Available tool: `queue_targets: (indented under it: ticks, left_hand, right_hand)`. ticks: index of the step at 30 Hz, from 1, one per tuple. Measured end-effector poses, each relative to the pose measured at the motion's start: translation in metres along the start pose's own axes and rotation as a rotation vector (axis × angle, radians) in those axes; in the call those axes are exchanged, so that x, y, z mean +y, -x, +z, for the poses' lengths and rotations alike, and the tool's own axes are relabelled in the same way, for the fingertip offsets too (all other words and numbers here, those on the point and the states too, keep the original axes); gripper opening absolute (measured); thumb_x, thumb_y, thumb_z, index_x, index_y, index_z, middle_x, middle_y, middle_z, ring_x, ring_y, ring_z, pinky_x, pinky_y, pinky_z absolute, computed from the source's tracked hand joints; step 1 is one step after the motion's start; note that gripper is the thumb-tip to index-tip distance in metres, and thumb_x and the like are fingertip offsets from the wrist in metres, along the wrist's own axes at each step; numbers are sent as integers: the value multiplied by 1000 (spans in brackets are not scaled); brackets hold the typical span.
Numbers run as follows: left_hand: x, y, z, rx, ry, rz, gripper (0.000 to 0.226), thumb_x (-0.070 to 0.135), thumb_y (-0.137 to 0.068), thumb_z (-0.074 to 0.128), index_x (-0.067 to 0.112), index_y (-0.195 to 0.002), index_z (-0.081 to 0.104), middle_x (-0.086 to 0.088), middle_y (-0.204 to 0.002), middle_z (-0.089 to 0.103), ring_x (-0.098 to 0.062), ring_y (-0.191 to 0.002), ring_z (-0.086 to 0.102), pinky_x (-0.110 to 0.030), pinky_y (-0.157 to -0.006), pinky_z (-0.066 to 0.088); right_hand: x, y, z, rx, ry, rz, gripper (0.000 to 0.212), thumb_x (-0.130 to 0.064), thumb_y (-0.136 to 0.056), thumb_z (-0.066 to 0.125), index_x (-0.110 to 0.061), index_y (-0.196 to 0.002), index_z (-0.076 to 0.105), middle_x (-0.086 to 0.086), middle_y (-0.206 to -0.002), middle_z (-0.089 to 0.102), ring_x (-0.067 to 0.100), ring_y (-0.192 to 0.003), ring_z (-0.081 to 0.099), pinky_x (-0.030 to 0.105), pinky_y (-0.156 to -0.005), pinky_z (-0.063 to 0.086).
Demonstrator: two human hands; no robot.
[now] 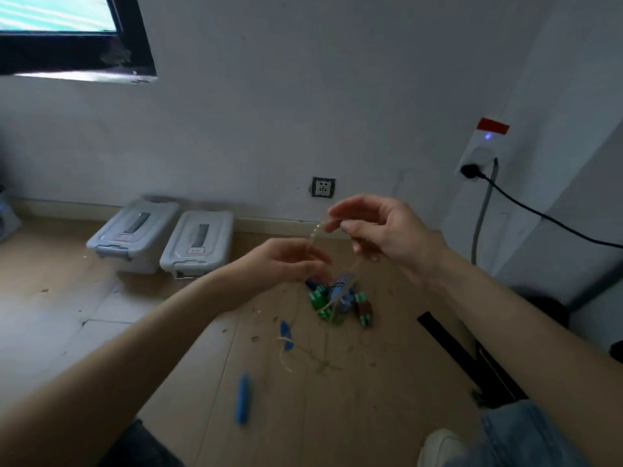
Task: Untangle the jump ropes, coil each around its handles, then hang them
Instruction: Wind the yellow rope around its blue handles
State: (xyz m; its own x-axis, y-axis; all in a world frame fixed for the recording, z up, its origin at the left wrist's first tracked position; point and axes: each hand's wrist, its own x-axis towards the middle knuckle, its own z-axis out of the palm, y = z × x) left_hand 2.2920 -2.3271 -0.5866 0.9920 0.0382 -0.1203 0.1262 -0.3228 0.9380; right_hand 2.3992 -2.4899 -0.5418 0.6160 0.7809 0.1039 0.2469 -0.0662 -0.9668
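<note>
Both hands, left hand [290,261] and right hand [381,227], pinch the thin, floppy clear rope [315,235] at 12 o'clock, so grab near the knot.

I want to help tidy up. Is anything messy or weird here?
Yes. A tangled heap of jump ropes lies on the floor, one blue handle sits apart from it, and small bits of debris dot the boards. Both hands hold a clear rope.
</note>
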Motion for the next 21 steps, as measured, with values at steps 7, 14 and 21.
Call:
queue_targets:
  ticks: [7, 14, 21]
  left_hand:
    - [-21, -12, -21, 124, -503, 7, 12, 23, -90, 53, 31, -84, 60, 12, -66, 62, 6, -58, 59, -7, -58, 44]
    - [-30, -13, -19, 276, -959, -91, 27, 27, -88, 55, 24, -115, 56, 5, -104, 62, -4, -78, 53, -17, -72, 41]
    - [-16, -5, 16, -125, 54, 56, 29, 22, -89, 55, 30, -116, 55, 12, -109, 65, -1, -102, 61, -11, -80, 49]
  right_hand:
    - [23, 1, -15, 112, 993, -164, 19, -15, -92, 54, -23, -100, 70, -8, -86, 70, -5, -58, 51, 3, -52, 33]
    - [17, 4, -4, 256, 782, -260, 6, -15, -94, 50, -15, -94, 56, 2, -81, 68, 2, -54, 61, 15, -50, 50]
    - [8, 8, 17, -16, 52, -142, 7, -12, -90, 55, -18, -89, 58, 0, -67, 66, 8, -41, 47, 17, -41, 41]
